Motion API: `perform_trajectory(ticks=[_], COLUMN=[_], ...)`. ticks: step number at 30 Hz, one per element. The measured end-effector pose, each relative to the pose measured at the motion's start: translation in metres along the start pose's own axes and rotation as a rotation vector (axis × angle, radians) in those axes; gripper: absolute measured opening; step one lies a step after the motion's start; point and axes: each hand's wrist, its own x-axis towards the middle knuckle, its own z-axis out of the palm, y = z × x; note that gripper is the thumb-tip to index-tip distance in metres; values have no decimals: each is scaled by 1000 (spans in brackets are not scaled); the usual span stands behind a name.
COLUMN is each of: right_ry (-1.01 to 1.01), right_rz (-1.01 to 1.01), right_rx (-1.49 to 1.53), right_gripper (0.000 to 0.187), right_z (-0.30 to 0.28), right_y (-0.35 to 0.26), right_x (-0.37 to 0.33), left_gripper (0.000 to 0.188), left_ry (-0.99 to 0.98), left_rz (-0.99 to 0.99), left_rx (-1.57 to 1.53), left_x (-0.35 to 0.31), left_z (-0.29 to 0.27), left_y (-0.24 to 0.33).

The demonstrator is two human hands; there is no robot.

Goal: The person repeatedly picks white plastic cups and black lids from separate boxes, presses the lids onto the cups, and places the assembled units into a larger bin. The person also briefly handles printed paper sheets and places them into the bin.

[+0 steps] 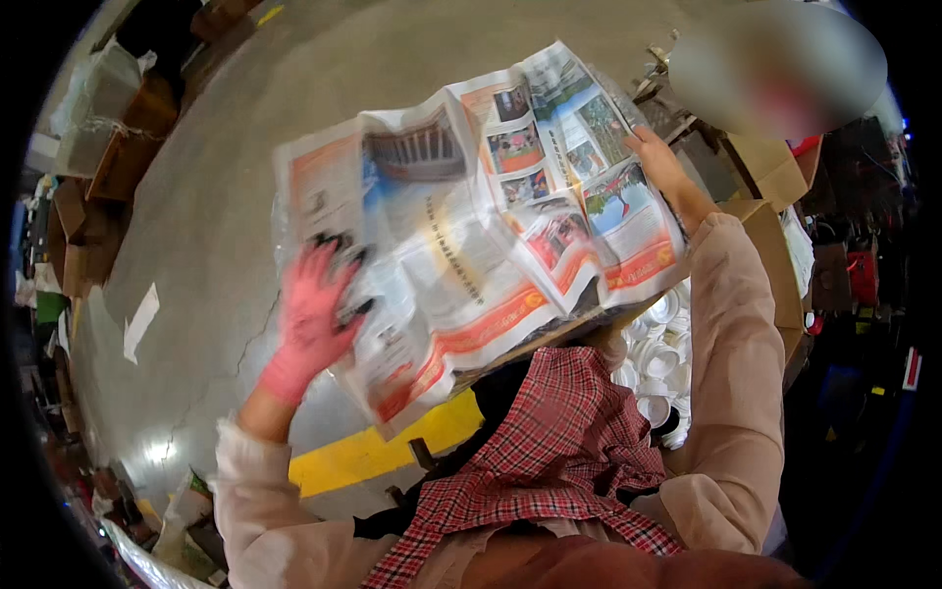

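Note:
A large newspaper sheet, creased and printed with colour photos and red-orange bands, is spread in front of me. My left hand, in a pink glove with dark fingertips, lies against its left part with the fingers apart; motion blurs it. At the upper right edge, my bare right hand grips the newspaper between thumb and fingers. Beneath the sheet's near edge, a cardboard edge shows; the rest of what lies under is hidden. White round plastic pieces lie heaped below my right forearm.
Open cardboard boxes stand at the right. A yellow stripe crosses the concrete floor, where a white scrap lies. More cartons and clutter line the left side. A blurred oval covers part of the upper right.

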Motion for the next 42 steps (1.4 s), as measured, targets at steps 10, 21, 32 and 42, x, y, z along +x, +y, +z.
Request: perform_trajectory(ticks=[10, 21, 32, 42], right_ry=[-362, -905, -581, -522], right_rz=[64, -378, 300, 219], right_rx=[-148, -216, 218, -126], right_gripper=[23, 90, 95, 74], right_z=[123, 88, 172, 142], right_y=[-24, -197, -97, -114], right_x=[32, 4, 38, 76], left_gripper=[99, 74, 85, 75], left_ry=[-1175, -608, -87, -173], left_rz=[-99, 1, -889, -524], left_rx=[141, 80, -145, 203], left_x=[-21, 40, 48, 113], left_z=[301, 279, 311, 280], left_y=[-66, 28, -116, -77])
